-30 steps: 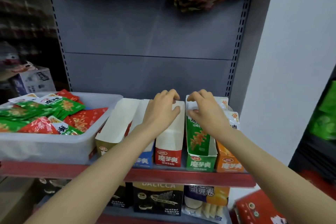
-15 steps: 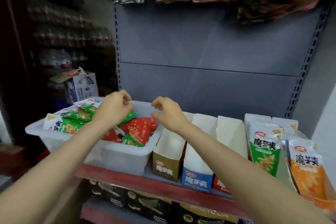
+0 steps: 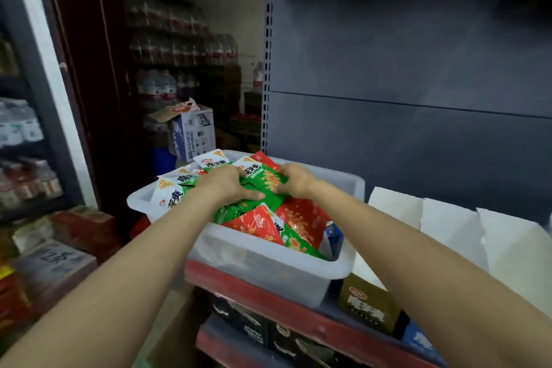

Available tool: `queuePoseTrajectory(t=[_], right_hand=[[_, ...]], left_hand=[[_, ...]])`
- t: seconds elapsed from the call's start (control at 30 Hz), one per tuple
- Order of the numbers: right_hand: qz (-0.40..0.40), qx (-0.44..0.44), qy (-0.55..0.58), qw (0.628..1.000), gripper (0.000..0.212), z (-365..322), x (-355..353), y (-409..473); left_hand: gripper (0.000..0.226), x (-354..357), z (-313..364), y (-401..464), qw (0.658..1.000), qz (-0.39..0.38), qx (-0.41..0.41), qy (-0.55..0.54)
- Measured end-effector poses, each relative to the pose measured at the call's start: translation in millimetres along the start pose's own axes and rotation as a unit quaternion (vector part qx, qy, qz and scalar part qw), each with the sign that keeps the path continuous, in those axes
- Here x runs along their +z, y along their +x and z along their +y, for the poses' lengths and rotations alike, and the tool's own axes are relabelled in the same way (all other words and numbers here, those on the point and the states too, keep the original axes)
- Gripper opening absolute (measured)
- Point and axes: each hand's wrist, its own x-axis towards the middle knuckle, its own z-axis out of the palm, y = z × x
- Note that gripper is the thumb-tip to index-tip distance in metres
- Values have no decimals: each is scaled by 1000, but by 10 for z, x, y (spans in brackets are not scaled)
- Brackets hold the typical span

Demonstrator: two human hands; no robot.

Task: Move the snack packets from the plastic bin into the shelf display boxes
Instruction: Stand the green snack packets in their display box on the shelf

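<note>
Left hand (image 3: 227, 185): my fingers curl over green packets (image 3: 263, 188) in the bin (image 3: 268, 266).
Right hand (image 3: 295, 181): pinching the same green packets.
Boxes (image 3: 448, 224): on the shelf (image 3: 298, 317), right of the bin.

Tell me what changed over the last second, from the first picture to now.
Both hands left the display boxes on the right and moved left into the plastic bin. The left hand and right hand now grip green snack packets on top of the pile. The bin and boxes stayed on the shelf.
</note>
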Motion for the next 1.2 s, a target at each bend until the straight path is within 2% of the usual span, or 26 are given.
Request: queuePoseTrajectory(t=[0.1,0.17,0.27,0.4,0.47,0.53,0.57,0.63,0.77,0.9,1.03,1.2], right_hand=[[10,42,-7,999,61,14,13,62],[13,72,6,997,58,25,9,88],[31,94,50,994,45,37,-13,74],[122,96,119,981,18,97,-99,-34],[121,110,267,950,18,129,-169,-155],[97,108,428,892,19,148,-241,-346],[86,95,477,869,20,165,-275,-460],[69,66,524,846,22,226,-354,-704],[24,40,513,857,27,434,-524,-1186],[102,31,475,873,43,750,-668,-1582],[193,24,465,864,73,1072,-860,-1998],[268,28,404,874,86,1544,-1115,-2627]], left_hand=[[87,6,18,-5,1000,0,-4,12],[87,8,22,-23,1000,5,0,17],[84,22,22,-59,1000,16,6,7],[79,15,-13,-93,997,48,25,-55],[74,-18,35,-130,991,72,44,-100],[64,-67,165,-193,979,102,72,-163],[60,-84,250,-217,969,109,85,-204],[58,-133,468,-318,943,100,95,-302],[39,-129,899,-553,865,66,108,-486],[45,-88,1355,-865,822,37,143,-550],[56,43,1821,-1141,807,-18,190,-558],[77,262,2501,-1387,808,-55,256,-527]])
